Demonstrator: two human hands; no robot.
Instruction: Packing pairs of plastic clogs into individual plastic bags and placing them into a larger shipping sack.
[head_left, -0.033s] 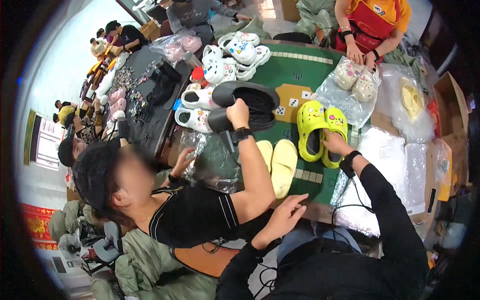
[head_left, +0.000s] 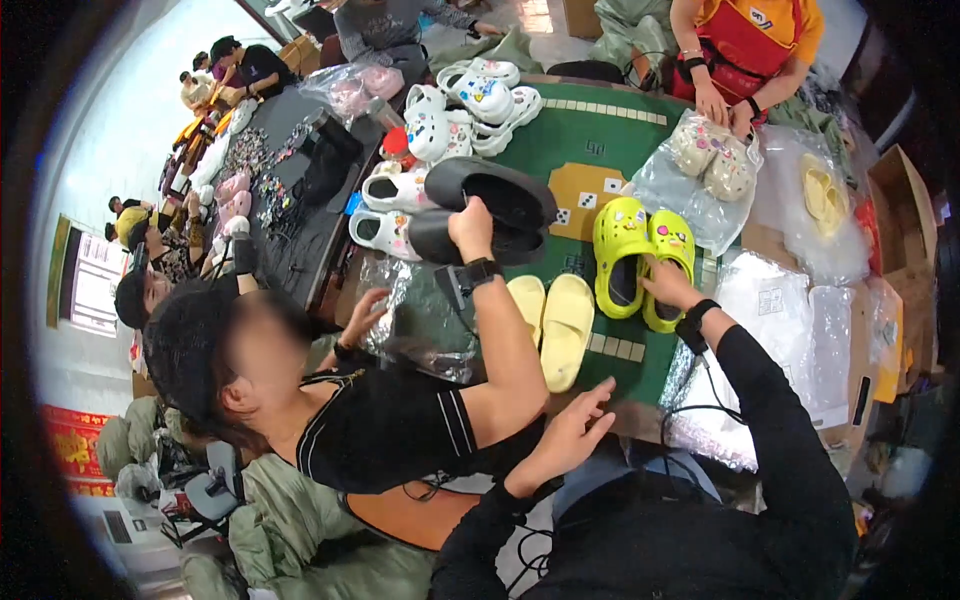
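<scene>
A pair of lime-green clogs [head_left: 622, 240] decorated with charms sits side by side on the green mat. My right hand [head_left: 671, 284] grips the right-hand clog at its foot opening, with its fingers partly hidden inside. Near the table's front edge, my left hand [head_left: 572, 437] is open and holds nothing, fingers apart. Just beyond it, a pair of pale yellow slides [head_left: 567, 345] lies on the mat, toes toward me. To the left, a co-worker's hand [head_left: 471, 230] holds a pair of black clogs [head_left: 497, 190] above the mat.
White clogs [head_left: 440, 125] with charms crowd the far left of the green mat [head_left: 600, 145]. Across the table, another person's hands [head_left: 725, 110] touch bagged beige clogs [head_left: 715, 160]. Clear plastic bags [head_left: 765, 300] and a cardboard box [head_left: 905, 215] lie to the right. The co-worker's arm [head_left: 510, 340] reaches in beside my left.
My left hand has risen very slightly toward the table. The co-worker's black clogs have shifted a little. My right hand stays on the lime-green clog.
</scene>
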